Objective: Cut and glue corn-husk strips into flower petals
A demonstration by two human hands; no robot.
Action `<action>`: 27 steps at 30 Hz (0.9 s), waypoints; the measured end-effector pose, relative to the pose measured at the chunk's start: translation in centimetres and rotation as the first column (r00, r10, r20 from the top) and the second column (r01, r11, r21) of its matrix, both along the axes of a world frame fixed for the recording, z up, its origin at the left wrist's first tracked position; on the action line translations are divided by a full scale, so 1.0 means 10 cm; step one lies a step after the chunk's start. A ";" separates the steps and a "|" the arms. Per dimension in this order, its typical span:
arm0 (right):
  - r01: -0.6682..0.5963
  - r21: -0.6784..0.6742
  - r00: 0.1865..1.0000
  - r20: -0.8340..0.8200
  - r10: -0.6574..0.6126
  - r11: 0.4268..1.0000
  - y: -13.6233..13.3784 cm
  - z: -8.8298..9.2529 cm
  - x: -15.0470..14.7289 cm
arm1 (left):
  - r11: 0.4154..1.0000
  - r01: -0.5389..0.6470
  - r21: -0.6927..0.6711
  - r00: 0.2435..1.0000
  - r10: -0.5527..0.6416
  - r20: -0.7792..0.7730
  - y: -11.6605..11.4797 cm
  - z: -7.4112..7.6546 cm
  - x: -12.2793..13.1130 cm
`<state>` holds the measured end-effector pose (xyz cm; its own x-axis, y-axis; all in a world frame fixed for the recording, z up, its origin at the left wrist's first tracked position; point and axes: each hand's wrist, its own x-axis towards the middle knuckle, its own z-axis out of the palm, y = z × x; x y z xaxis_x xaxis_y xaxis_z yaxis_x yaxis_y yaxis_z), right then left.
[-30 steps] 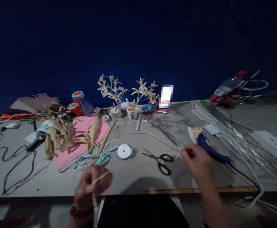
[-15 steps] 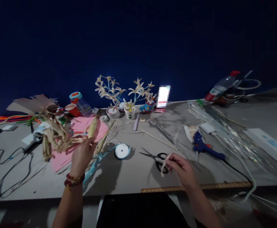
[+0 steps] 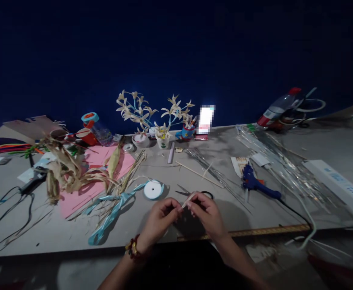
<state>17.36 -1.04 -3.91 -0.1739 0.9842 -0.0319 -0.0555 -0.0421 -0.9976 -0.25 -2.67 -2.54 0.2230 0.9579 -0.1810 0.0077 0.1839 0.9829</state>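
Observation:
My left hand [image 3: 160, 217] and my right hand [image 3: 206, 213] meet near the table's front edge. Both pinch a small pale husk strip [image 3: 189, 199] held between their fingertips, with a thin wire [image 3: 206, 170] rising from it. Black-handled scissors [image 3: 194, 194] lie just behind the hands, partly hidden by them. A white ribbon spool [image 3: 152, 189] with a light blue ribbon [image 3: 110, 209] trailing left sits to the left of the hands.
Dried corn husks [image 3: 70, 171] lie on pink paper [image 3: 86, 189]. Husk flowers in small pots [image 3: 152, 121] stand at the back. A blue glue gun [image 3: 256, 183], thin wires [image 3: 212, 169], clear wrap [image 3: 285, 165], a power strip [image 3: 336, 181], black cables [image 3: 4, 213] and a ruler [image 3: 255, 232] surround them.
My left hand came back from the husk pile at the left to the middle. My right hand moved left with the strip, and both hands now hold it together.

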 end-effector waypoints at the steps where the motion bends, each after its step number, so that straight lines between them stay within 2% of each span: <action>1: 0.011 -0.012 1.000 -0.009 -0.011 1.000 0.00 0.00 0.00 | 1.000 0.009 -0.016 1.000 -0.009 0.014 0.00 0.00 -0.01; 4: 0.054 -0.005 0.999 0.006 -0.054 0.999 -0.03 0.00 -0.02 | 0.999 0.017 -0.039 1.000 -0.017 0.006 -0.02 0.00 -0.03; 7: 0.054 0.096 0.994 0.088 -0.063 0.994 -0.04 0.04 0.01 | 0.999 -0.024 -0.034 0.999 0.023 -0.032 -0.06 -0.02 -0.05; 9: -0.014 0.195 0.981 0.192 -0.024 0.981 0.00 0.09 0.09 | 0.997 -0.068 -0.046 0.997 0.067 -0.022 -0.09 -0.06 -0.06; 11: -0.103 0.293 0.930 0.366 -0.012 0.951 0.11 0.13 0.23 | 0.989 -0.130 -0.066 0.991 0.131 0.015 -0.10 -0.09 -0.09; 12: -0.128 0.335 0.877 0.479 -0.052 0.934 0.19 0.14 0.32 | 0.984 -0.158 -0.077 0.986 0.161 0.037 -0.10 -0.10 -0.10; 13: -0.140 0.384 0.786 0.604 -0.133 0.913 0.28 0.14 0.40 | 0.980 -0.181 -0.087 0.981 0.186 0.055 -0.10 -0.10 -0.11; 15: -0.152 0.426 0.496 0.814 -0.303 0.892 0.50 0.10 0.55 | 0.971 -0.217 -0.097 0.971 0.225 0.079 -0.10 -0.09 -0.11; 16: -0.184 0.391 0.358 0.881 -0.310 0.902 0.61 0.06 0.60 | 0.968 -0.234 -0.095 0.967 0.242 0.085 -0.10 -0.08 -0.11; 18: -0.219 0.354 0.277 0.916 -0.290 0.909 0.78 -0.01 0.64 | 0.961 -0.262 -0.086 0.959 0.269 0.092 -0.09 -0.05 -0.10; 23: -0.252 0.325 0.268 0.929 -0.257 0.912 0.95 -0.15 0.61 | 0.955 -0.288 -0.066 0.952 0.293 0.091 -0.09 -0.03 -0.10; 27: -0.233 0.350 0.328 0.907 -0.265 0.907 0.94 -0.17 0.67 | 0.954 -0.293 -0.059 0.951 0.297 0.083 -0.07 -0.04 -0.10</action>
